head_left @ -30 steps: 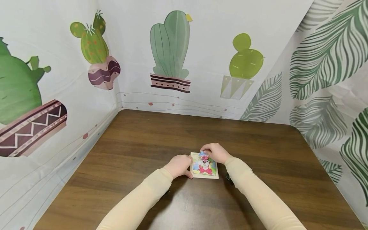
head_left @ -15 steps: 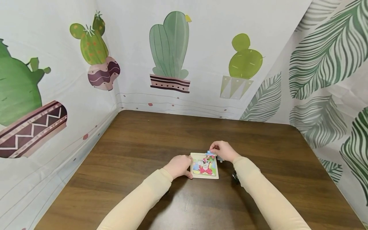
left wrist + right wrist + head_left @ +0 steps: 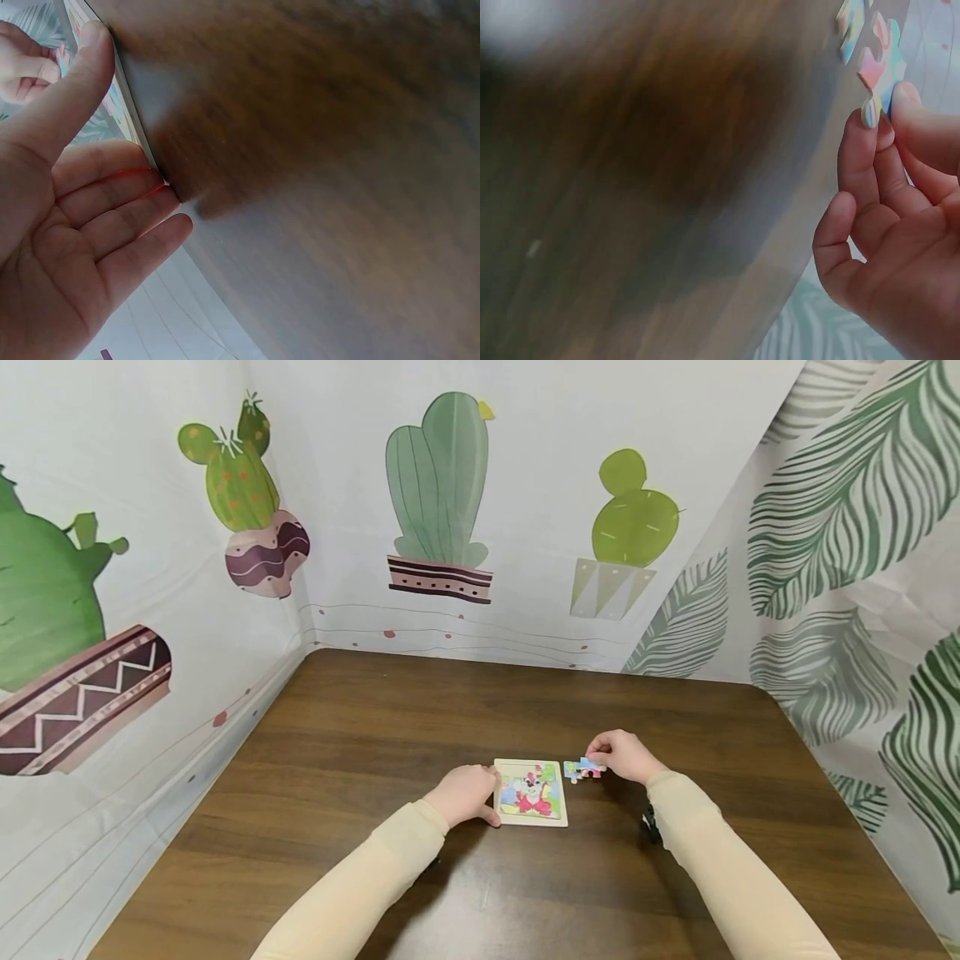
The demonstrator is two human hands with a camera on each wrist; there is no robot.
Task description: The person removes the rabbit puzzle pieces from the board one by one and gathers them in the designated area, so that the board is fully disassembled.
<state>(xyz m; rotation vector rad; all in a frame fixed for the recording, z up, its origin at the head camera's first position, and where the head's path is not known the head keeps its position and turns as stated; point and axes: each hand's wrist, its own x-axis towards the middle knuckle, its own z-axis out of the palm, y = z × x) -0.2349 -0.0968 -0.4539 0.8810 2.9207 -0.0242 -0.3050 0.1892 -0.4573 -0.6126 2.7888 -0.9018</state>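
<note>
In the head view, a square puzzle board with a pale rim lies on the table, showing a cartoon dog in pink. Against its left side rests my left hand, thumb near the front corner. The left wrist view shows that left hand with fairly straight fingers touching the board's edge. To the right of the board, my right hand pinches a puzzle piece. In the right wrist view the piece stands tilted between thumb and fingertips. Another loose piece lies just beyond it.
The brown wooden table extends around the board on all sides. Behind and to the left hangs a white cloth printed with cacti; leaf prints cover the right side.
My right hand has lifted the blue-topped piece from the board's upper part and carried it right, beside the loose piece on the table. My left hand has stayed at the board's left side.
</note>
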